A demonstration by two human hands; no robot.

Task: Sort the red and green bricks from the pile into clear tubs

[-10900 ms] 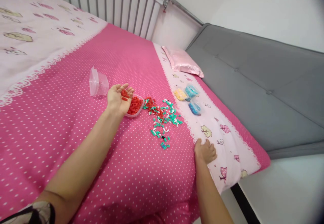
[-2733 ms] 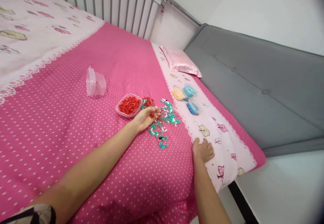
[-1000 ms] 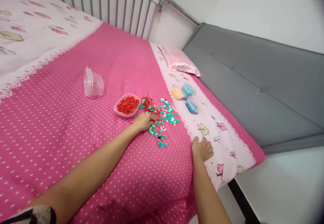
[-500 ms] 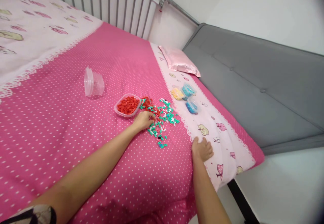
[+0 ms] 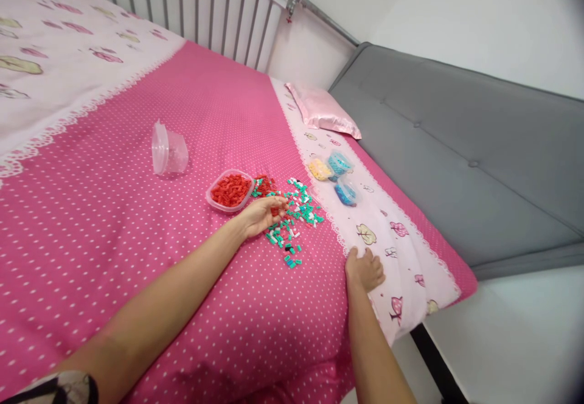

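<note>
My left hand (image 5: 263,214) is turned partly palm up over a loose pile of small plastic pieces (image 5: 303,203), its fingers curled round a few red pieces (image 5: 275,210). Green, white and red pieces make up most of the pile, with a few black ones. Just left of it, a clear plastic tub (image 5: 210,200) is filled with red pieces (image 5: 232,189). My right hand (image 5: 365,270) lies on the white printed band of the bedspread, fingers spread and holding nothing.
A clear tub (image 5: 173,151) lies on its side at the left. Beyond the pile are small containers of yellow pieces (image 5: 320,169), light-blue pieces (image 5: 339,163) and dark-blue pieces (image 5: 345,193). A pink pillow (image 5: 323,109) sits by the grey headboard (image 5: 438,130).
My left hand has rolled from palm down among the pieces to partly palm up, lifting slightly, with red pieces now showing in its fingers. My right hand has stayed put.
</note>
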